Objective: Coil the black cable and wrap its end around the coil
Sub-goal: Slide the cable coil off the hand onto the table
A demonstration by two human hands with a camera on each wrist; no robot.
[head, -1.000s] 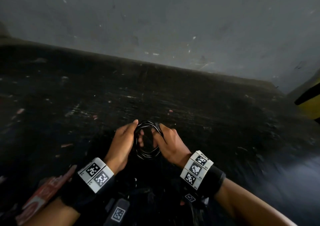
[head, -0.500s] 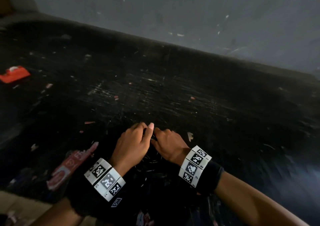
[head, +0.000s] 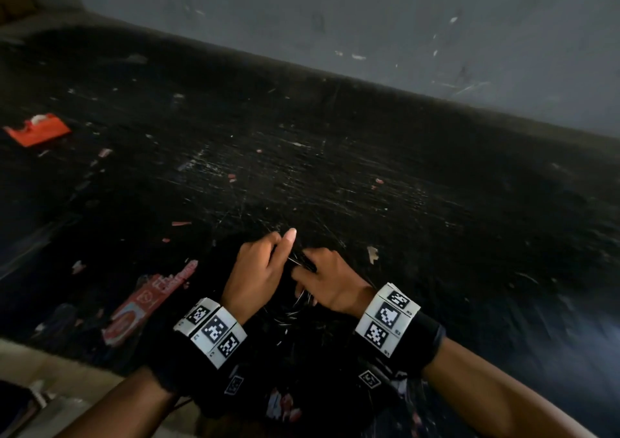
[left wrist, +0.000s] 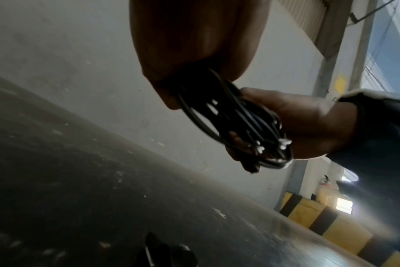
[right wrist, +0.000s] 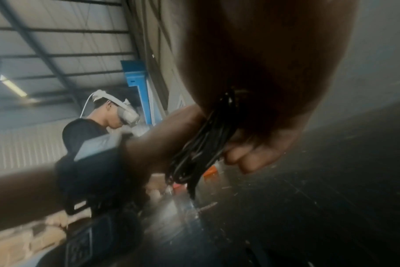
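Note:
The black cable is a tight bundle of loops held between my two hands over the dark table. My left hand curls round one side of the coil, its index finger sticking up. My right hand grips the other side, fingers folded over the strands. In the left wrist view the coil runs from my left palm into the right hand. The right wrist view shows the strands pinched under my right fingers, with the left hand behind them. The cable's end is hidden.
The scratched black table meets a grey wall at the back. An orange packet lies far left and a red wrapper near the left wrist. A yellow and black barrier stands off to the right.
The coil was held open as a ring between the hands; now both hands have closed together over it, squeezing it into a flat bundle. The head view has swung left.

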